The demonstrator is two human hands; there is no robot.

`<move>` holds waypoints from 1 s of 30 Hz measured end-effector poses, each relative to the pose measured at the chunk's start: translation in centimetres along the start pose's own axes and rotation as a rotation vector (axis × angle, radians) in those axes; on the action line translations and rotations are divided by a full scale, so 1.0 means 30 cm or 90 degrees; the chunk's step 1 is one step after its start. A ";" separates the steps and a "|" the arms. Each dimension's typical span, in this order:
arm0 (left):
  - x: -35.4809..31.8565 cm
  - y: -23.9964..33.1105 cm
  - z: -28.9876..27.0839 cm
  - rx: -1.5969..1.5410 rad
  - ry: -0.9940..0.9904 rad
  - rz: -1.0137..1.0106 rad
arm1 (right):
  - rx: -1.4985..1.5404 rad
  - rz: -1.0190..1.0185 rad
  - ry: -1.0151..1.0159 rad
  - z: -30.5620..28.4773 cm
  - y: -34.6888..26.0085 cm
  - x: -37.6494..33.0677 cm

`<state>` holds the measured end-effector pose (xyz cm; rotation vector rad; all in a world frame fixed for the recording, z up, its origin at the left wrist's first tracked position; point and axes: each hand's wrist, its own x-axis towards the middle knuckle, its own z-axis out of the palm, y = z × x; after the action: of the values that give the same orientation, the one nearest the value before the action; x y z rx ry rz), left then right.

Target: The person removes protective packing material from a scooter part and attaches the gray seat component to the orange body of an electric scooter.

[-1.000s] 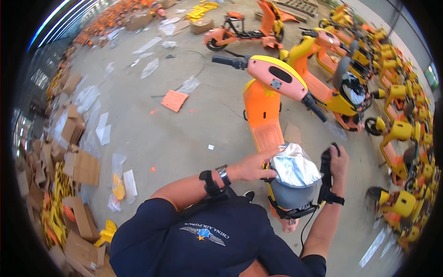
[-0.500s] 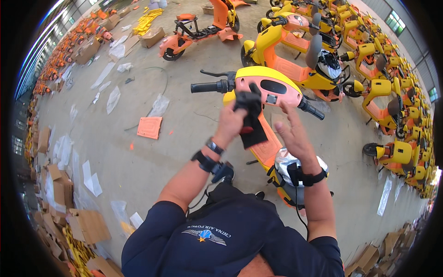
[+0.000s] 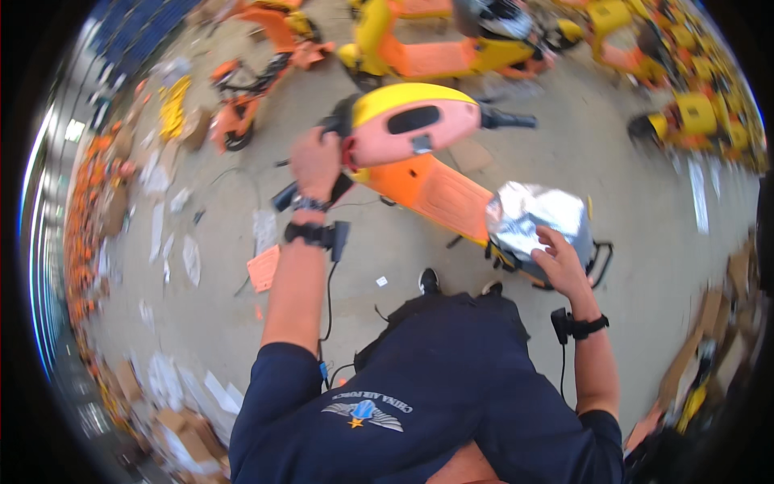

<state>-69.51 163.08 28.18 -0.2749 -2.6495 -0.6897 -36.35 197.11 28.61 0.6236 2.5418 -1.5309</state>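
A yellow and pink electric scooter stands before me, its front panel (image 3: 415,127) turned toward me. My left hand (image 3: 314,165) is closed at the left handlebar, around a black glove (image 3: 343,187) that hangs beside the bar; how far the fingers also wrap the bar is hidden. The left handlebar grip (image 3: 284,196) sticks out below the wrist. My right hand (image 3: 563,262) is open, fingers apart and slightly curled, above the seat's crumpled silver wrap (image 3: 536,218); contact is unclear. Between lies the orange footboard (image 3: 455,206). The right handlebar grip (image 3: 512,120) is bare.
More yellow and orange scooters (image 3: 435,56) stand ahead and to the right. A partly built orange scooter (image 3: 250,93) is at the far left. An orange panel (image 3: 264,269) lies on the floor by my left forearm. Cardboard (image 3: 189,436) and plastic sheets litter the left side.
My left hand has carried the black glove from in front of the panel to the left handlebar. My right hand has moved back over the seat. The view has swung rightward.
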 end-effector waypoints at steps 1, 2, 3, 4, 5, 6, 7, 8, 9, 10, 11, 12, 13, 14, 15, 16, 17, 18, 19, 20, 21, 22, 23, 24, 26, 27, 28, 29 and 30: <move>0.008 0.006 0.005 -0.053 -0.002 -0.001 | 0.034 0.034 0.012 -0.013 0.043 0.009; 0.013 0.014 -0.016 -0.107 -0.006 -0.005 | 0.053 0.051 0.031 -0.016 0.091 0.010; 0.016 0.042 -0.033 -0.141 0.021 -0.005 | 0.072 0.062 0.046 -0.025 0.154 0.022; 0.011 0.043 -0.061 -0.168 0.052 -0.010 | 0.093 0.066 0.053 -0.029 0.196 0.033; 0.007 0.004 -0.083 -0.127 0.091 0.022 | 0.081 0.111 0.040 -0.027 0.194 0.034; 0.010 0.011 -0.052 -0.099 0.120 0.061 | 0.125 0.131 0.063 -0.038 0.236 0.010; 0.017 0.047 -0.046 -0.124 0.075 0.008 | 0.115 0.143 0.078 -0.053 0.266 -0.002; 0.030 0.078 -0.054 -0.143 0.032 -0.048 | 0.104 0.152 0.087 -0.069 0.289 -0.003; 0.035 0.101 -0.053 -0.171 0.008 -0.084 | 0.107 0.166 0.101 -0.090 0.317 -0.006; 0.043 0.110 -0.049 -0.196 -0.014 -0.121 | 0.117 0.173 0.106 -0.103 0.345 -0.001; 0.045 0.110 -0.045 -0.171 0.008 -0.090 | 0.125 0.178 0.108 -0.118 0.370 0.003; 0.053 0.118 -0.047 -0.157 0.011 -0.088 | 0.124 0.184 0.118 -0.143 0.386 0.006; 0.041 0.121 -0.040 -0.165 0.056 -0.059 | 0.118 0.206 0.118 -0.161 0.406 0.012; 0.024 0.132 -0.032 -0.173 0.102 -0.033 | 0.112 0.228 0.118 -0.186 0.436 0.019; -0.008 0.155 -0.038 -0.176 0.091 -0.031 | 0.167 0.229 0.148 -0.191 0.526 0.024; -0.046 0.184 -0.065 -0.119 0.212 0.074 | 0.171 0.239 0.144 -0.204 0.568 0.034; -0.084 0.228 -0.067 -0.062 0.330 0.180 | 0.167 0.281 0.157 -0.228 0.613 0.042; -0.127 0.268 -0.069 -0.051 0.325 0.180 | 0.165 0.316 0.163 -0.243 0.646 0.064; -0.180 0.321 -0.046 -0.168 0.233 0.208 | 0.221 0.323 0.173 -0.252 0.715 0.076; -0.247 0.369 -0.021 -0.276 0.144 0.227 | 0.222 0.325 0.158 -0.265 0.726 0.102; -0.312 0.438 0.018 -0.268 -0.043 0.196 | 0.282 0.356 0.169 -0.284 0.721 0.135; -0.388 0.528 0.081 -0.259 -0.224 0.158 | 0.338 0.384 0.180 -0.313 0.741 0.176; -0.457 0.637 0.166 -0.319 -0.370 0.122 | 0.375 0.393 0.188 -0.339 0.792 0.215; -0.523 0.715 0.265 -0.314 -0.488 0.103 | 0.415 0.384 0.222 -0.359 0.845 0.254; -0.644 0.828 0.445 -0.288 -0.627 0.160 | 0.580 0.357 0.199 -0.391 0.906 0.314; -0.688 0.874 0.564 -0.266 -0.656 0.239 | 0.621 0.353 0.203 -0.413 0.924 0.367; -0.745 0.925 0.677 -0.234 -0.671 0.241 | 0.624 0.351 0.177 -0.437 0.963 0.416; -0.789 0.977 0.761 -0.202 -0.689 0.244 | 0.637 0.346 0.149 -0.445 0.989 0.443; -0.827 1.042 0.805 -0.187 -0.672 0.239 | 0.652 0.346 0.124 -0.451 0.999 0.443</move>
<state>-45.95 199.86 11.83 -1.5399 -3.2261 -0.9782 -34.91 224.88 6.59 1.4406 1.2744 -2.4865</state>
